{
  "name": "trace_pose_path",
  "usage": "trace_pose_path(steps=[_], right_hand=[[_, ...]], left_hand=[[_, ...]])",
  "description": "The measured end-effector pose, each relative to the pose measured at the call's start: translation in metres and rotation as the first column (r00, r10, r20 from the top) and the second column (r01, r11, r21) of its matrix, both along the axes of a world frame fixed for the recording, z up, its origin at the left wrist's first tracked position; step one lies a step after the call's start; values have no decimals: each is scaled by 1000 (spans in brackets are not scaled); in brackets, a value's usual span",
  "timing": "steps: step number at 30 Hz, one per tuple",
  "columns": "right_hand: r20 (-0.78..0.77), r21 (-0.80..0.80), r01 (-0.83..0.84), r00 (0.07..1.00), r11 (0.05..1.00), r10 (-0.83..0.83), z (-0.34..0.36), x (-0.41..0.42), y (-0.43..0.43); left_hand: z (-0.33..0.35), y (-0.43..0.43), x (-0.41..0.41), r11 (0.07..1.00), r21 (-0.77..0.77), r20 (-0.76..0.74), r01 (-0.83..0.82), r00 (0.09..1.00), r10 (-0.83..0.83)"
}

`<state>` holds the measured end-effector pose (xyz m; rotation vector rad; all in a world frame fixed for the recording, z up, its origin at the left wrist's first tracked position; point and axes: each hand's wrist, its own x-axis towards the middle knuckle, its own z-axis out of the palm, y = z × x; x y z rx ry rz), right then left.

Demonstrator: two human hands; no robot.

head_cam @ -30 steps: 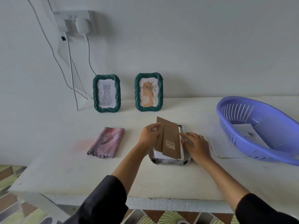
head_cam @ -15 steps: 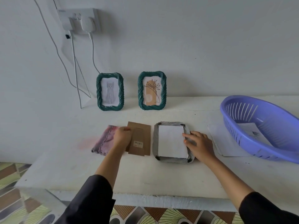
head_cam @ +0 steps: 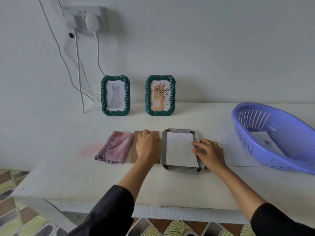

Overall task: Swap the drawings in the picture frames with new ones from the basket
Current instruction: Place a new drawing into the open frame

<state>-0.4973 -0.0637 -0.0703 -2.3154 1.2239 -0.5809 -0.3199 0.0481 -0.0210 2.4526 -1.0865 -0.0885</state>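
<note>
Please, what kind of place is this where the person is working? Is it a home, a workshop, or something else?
Most likely a room in a home, not a workshop. A plain white table stands against a painted wall, a wall socket has chargers plugged in, and patterned floor tiles show below the table edge.

The left standing frame (head_cam: 103,96) and the right standing frame (head_cam: 148,96) are dark green with twisted, rope-like ribbing. The cat drawing (head_cam: 115,96) is pale grey on white; the flower drawing (head_cam: 160,97) has black lines over a tan arch on cream. The cloth (head_cam: 115,147) is mottled pink and mauve, the backing board (head_cam: 134,150) plain brown, the flat frame (head_cam: 163,150) grey, its sheet (head_cam: 179,150) white. The basket (head_cam: 265,155) is periwinkle blue with slotted walls, the sleeves (head_cam: 110,210) black
</note>
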Motion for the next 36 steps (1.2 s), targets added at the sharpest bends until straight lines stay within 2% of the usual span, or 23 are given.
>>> trace_pose_path(steps=[2, 5, 8, 15, 17, 20, 21, 22, 24, 25, 27, 29, 30, 33, 36], right_hand=[[-2, 0, -5, 1000, 1000, 5, 1, 0, 0], [-8, -3, -3, 1000, 1000, 3, 1, 0, 0], [-5, -6, -4, 1000, 1000, 4, 1, 0, 0], [-14, -5, 7, 1000, 1000, -7, 6, 0, 4], [-36, 52, 4, 999, 999, -3, 12, 0, 4], [22, 283, -33, 999, 959, 28, 32, -6, 4], [70, 281, -34, 997, 959, 14, 44, -9, 3], [123, 214, 3, 992, 977, -30, 59, -16, 0], [180, 1, 179, 968, 984, -176, 93, -33, -9], [143, -61, 265, 956, 962, -254, 111, -45, -13], [-112, -64, 355, 926, 933, -360, 131, -71, -26], [-358, 44, 343, 882, 938, -306, 132, -87, -36], [-412, 98, 312, 877, 945, -247, 128, -92, -39], [-439, 125, 209, 888, 970, -135, 120, -95, -46], [-417, 107, 168, 902, 980, -109, 132, -101, -60]], left_hand=[[-9, -7, -12, 995, 59, -29, 79, 997, -78], [-23, -12, -20, 983, 166, -15, 84, 996, -82], [-28, -12, -18, 990, 131, -33, 61, 998, -57], [-20, -11, -16, 1000, 16, -198, 0, 980, 3], [-19, -11, -14, 999, -24, -260, -25, 965, 18], [-18, -14, -12, 991, -116, -363, -74, 931, 27], [-15, -15, -12, 981, -171, -400, -96, 916, 20], [-10, -17, -13, 967, -229, -433, -108, 901, -2], [2, -22, -17, 936, -326, -506, -131, 861, -56], [9, -25, -20, 920, -368, -531, -139, 843, -85], [19, -35, -29, 897, -417, -563, -145, 816, -131], [23, -47, -44, 901, -411, -617, -140, 770, -162], [21, -54, -53, 909, -394, -661, -137, 729, -177], [19, -66, -85, 928, -357, -768, -107, 599, -226], [12, -82, -106, 928, -354, -797, -115, 556, -235]])
